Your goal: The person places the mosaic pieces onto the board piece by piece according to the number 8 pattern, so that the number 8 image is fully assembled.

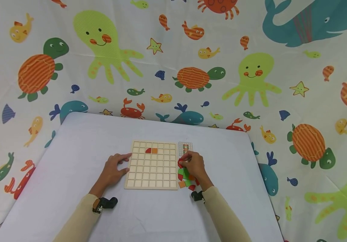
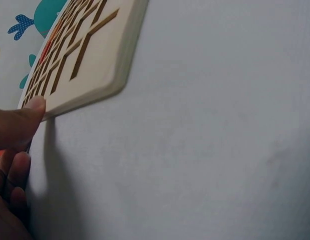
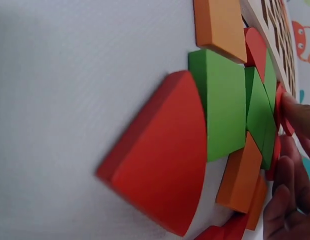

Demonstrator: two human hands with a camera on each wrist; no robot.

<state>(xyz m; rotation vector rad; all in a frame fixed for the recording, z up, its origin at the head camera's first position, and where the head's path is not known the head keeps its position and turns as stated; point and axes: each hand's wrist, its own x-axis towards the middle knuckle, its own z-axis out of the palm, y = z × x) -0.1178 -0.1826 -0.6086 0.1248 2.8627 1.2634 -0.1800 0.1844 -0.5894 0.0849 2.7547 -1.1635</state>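
A square wooden grid board (image 1: 151, 186) lies on the table with a red quarter-round piece (image 1: 148, 150) and an orange square piece (image 1: 154, 151) side by side in its upper cells. My left hand (image 1: 112, 170) touches the board's left edge, thumb and forefinger spread apart. At the board's right side my right hand (image 1: 195, 165) pinches a red piece (image 1: 180, 162) between thumb and fingertips; its full outline is partly covered. Below that hand lies a loose pile with a green block (image 3: 226, 107), a red quarter-round block (image 3: 165, 160) and an orange block (image 3: 220, 27).
A small printed pattern card (image 1: 182, 145) lies right of the board, partly behind my right hand. White cloth covers the table (image 1: 149, 215). Behind it hangs a curtain (image 1: 173, 50) printed with sea animals.
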